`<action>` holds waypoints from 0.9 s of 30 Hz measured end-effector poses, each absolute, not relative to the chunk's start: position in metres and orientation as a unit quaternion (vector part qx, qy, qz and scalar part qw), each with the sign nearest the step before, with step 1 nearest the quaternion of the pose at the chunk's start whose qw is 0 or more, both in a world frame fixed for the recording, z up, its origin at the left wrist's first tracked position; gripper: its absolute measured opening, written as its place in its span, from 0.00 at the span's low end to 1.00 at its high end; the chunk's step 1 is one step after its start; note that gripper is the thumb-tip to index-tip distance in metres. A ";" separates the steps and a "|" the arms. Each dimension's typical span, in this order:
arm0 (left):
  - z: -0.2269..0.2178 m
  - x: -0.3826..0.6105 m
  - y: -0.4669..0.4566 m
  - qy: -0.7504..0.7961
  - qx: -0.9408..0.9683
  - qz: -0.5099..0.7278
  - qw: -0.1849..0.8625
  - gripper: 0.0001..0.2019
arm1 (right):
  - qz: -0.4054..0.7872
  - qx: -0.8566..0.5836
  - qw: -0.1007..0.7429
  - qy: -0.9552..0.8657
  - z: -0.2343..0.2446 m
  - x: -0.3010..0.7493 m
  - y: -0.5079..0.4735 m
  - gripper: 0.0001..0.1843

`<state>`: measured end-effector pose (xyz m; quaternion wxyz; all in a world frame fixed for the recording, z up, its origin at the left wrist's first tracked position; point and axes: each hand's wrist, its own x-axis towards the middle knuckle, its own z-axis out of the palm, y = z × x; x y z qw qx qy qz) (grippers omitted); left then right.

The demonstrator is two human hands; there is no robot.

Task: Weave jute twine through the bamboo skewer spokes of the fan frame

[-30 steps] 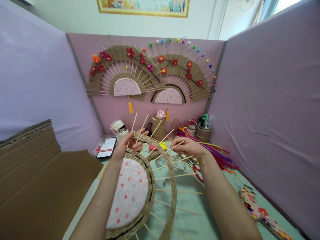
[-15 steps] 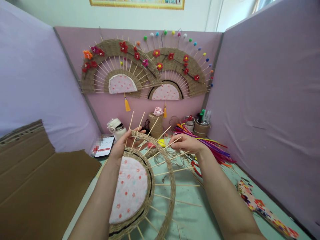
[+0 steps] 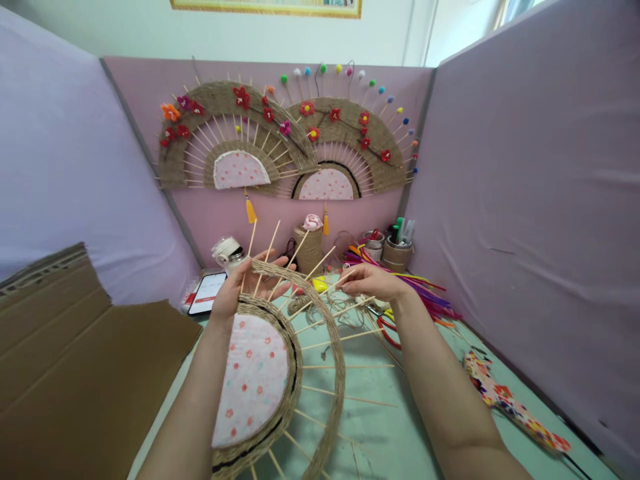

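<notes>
A half-round fan [image 3: 259, 383] of thin sticks and woven jute twine is tilted up over the table. Its centre is white cloth with small red flowers, edged by jute and a black line. An outer jute band [image 3: 338, 373] crosses the sticks, whose bare tips stick out beyond it. My left hand [image 3: 237, 283] grips the fan's upper left end, thumb in front and fingers spread behind the sticks. Close to the tip of one stick, my right hand [image 3: 367, 281] has its fingers pinched together; what lies between them is hidden.
Behind stand a jute twine spool [image 3: 309, 250], a white bottle [image 3: 227, 251] and a pen holder [image 3: 398, 252]. Colourful pipe cleaners [image 3: 425, 293], red-handled scissors [image 3: 389, 332] and a floral-covered glue gun [image 3: 515, 407] lie rightward. Cardboard [image 3: 90, 373] and a phone [image 3: 207, 293] are leftward. Two finished fans [image 3: 350, 130] hang behind.
The whole view has shifted slightly, so hands and fan appear a little further left. My left fingers look more spread behind the sticks. My right hand stays pinched by the stick tips.
</notes>
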<state>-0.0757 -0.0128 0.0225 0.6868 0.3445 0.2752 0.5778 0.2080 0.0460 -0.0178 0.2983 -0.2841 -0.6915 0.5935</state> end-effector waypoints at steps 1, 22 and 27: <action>0.024 -0.076 -0.014 0.275 0.345 0.581 0.685 0.21 | 0.590 -0.289 0.306 -0.689 -0.018 0.210 0.046 0.16; 0.034 -0.077 -0.018 0.278 0.303 0.623 0.665 0.22 | 0.612 -0.278 0.470 -0.572 -0.007 0.220 0.040 0.23; 0.035 -0.074 -0.018 0.257 0.289 0.666 0.638 0.22 | 0.687 -0.259 0.403 -0.546 -0.017 0.197 0.042 0.28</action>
